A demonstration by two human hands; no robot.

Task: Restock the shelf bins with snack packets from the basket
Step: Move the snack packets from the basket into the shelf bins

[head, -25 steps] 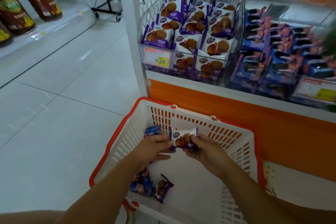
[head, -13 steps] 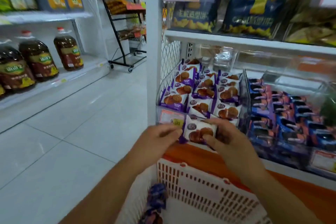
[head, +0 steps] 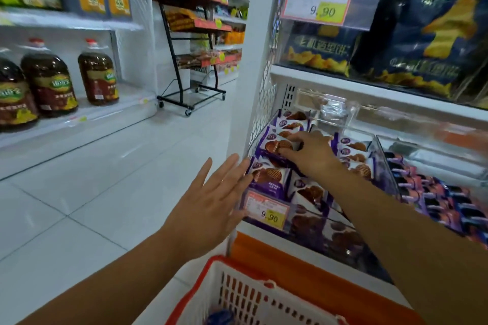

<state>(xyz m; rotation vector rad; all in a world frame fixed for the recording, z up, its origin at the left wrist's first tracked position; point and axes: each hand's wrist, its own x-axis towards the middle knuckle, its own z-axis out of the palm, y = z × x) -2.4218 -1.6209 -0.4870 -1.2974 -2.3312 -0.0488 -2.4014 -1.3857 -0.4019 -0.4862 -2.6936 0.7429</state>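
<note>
Now right hand (head: pixel 309 155) pinches purple packet (head: pixel 274 144) in bin (head: pixel 380 158) — left hand (head: pixel 208 208) spread open beside price tag (head: pixel 266 212); basket (head: pixel 211 262) below.

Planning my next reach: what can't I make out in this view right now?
Head view, basket: the bottom edge cuts it off; only part of one blue packet shows.
Head view, right hand on the purple packet: its own fingers hide whether it pinches or presses.
Head view, neighbouring bin's blue packs: blurred, print unreadable.
</note>
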